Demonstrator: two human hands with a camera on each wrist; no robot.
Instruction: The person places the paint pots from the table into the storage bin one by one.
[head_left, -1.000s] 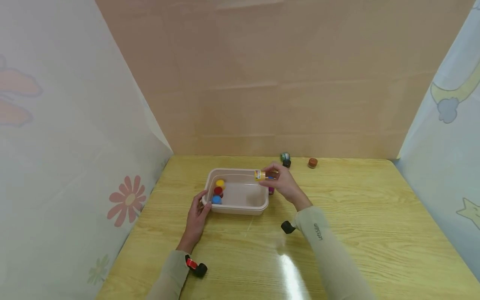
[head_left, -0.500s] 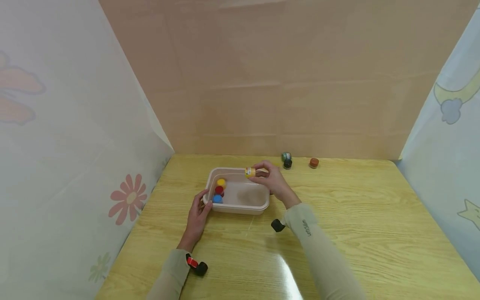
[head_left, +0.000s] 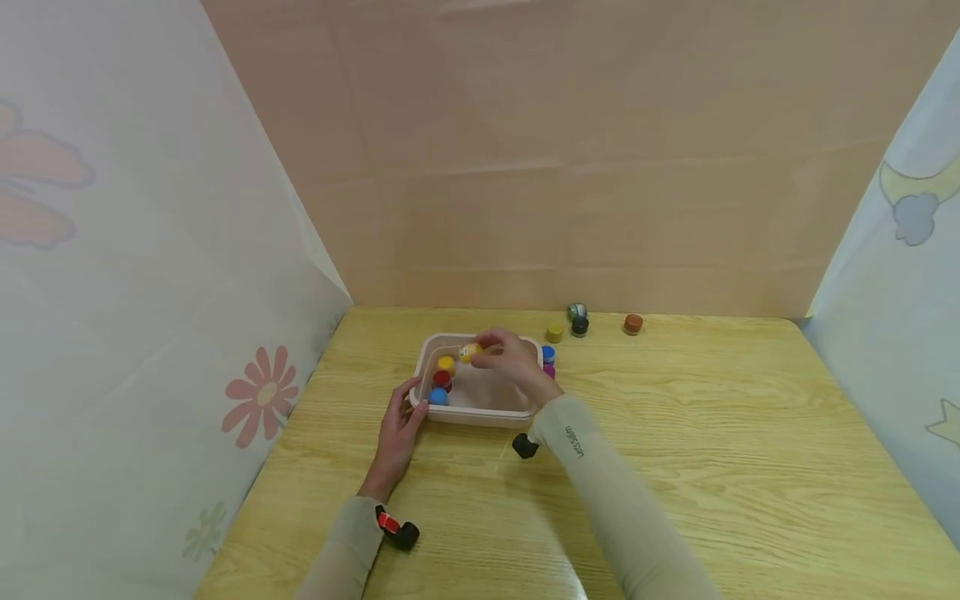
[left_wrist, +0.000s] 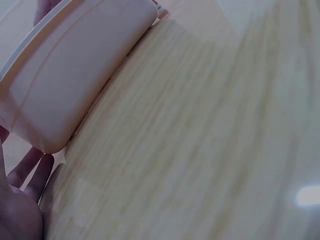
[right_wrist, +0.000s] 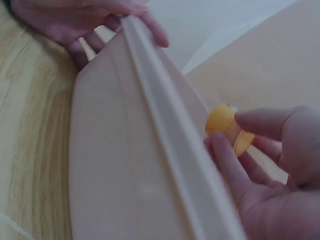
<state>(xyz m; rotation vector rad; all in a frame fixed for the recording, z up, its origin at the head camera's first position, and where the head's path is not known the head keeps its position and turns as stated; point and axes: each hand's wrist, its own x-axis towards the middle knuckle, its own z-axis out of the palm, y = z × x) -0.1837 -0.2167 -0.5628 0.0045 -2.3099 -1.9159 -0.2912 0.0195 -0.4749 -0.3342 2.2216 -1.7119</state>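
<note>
One pale flower-print sheet (head_left: 165, 350) walls off the left edge of the table (head_left: 750, 467). Next over is the left hand (head_left: 397, 429), wrapped round the near left corner of a pink bin (head_left: 480, 415) — thumb at the rim, fingers against the outside. Lined up inside by the bin's left end: a yellow-lidded jar (head_left: 446, 363) furthest back, a red-lidded jar (head_left: 442, 379), then a blue-lidded jar (head_left: 438, 397) at the near corner.

Then the right hand (head_left: 510, 360), pinching a small orange-yellow jar (head_left: 470, 353) between thumb and fingers, spread only as wide as the jar. It's tilted, over the bin's far side and left of middle, near the yellow-lidded one; can't tell if they touch. That hand and its sleeve (head_left: 615, 500) block much of the bin's right end.

Just past that end sit a blue jar (head_left: 548, 355) and a partly hidden magenta jar (head_left: 550, 372). Toward the table's back edge: a mustard jar (head_left: 555, 333), a green jar (head_left: 577, 312) that looks tipped over, a black-lidded jar (head_left: 580, 327) right by it, and — off on its own — an orange-red jar (head_left: 633, 324). Another printed sheet (head_left: 900, 333) lines the right edge.
</note>
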